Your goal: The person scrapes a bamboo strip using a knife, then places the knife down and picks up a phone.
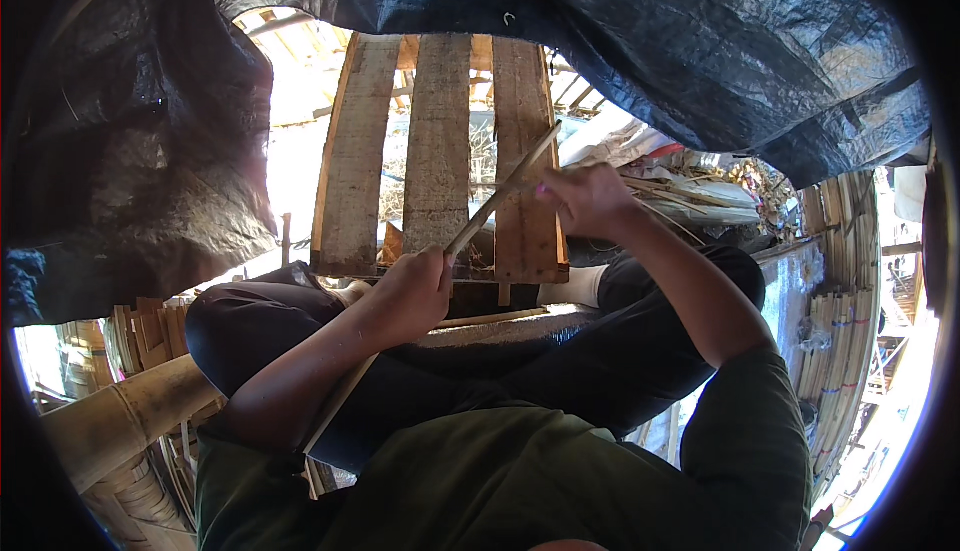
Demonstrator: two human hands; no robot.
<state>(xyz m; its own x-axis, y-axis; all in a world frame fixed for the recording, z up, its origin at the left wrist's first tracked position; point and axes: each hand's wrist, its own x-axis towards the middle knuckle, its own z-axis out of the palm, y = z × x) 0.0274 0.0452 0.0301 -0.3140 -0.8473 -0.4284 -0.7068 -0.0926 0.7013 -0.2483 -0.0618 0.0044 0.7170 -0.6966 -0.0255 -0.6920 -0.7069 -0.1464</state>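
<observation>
A long bamboo strip (505,186) slants up and to the right across my lap. My left hand (418,296) is closed around it near the middle, and its lower end passes under my left forearm. Close to the strip's upper part is my right hand (592,201), its fingers curled together. A small pink spot shows at those fingertips, and a thin blurred streak lies between them and the strip. What the right hand grips is too smeared to name. Beyond both hands stands a slatted wooden plank frame (440,141).
Dark tarpaulin (690,41) hangs overhead and down the left side. A thick bamboo pole (135,416) lies at my left. Bundled bamboo strips (840,351) stand on the right, and loose slivers (690,196) lie beyond my right knee. My crossed legs (640,341) sit under my arms.
</observation>
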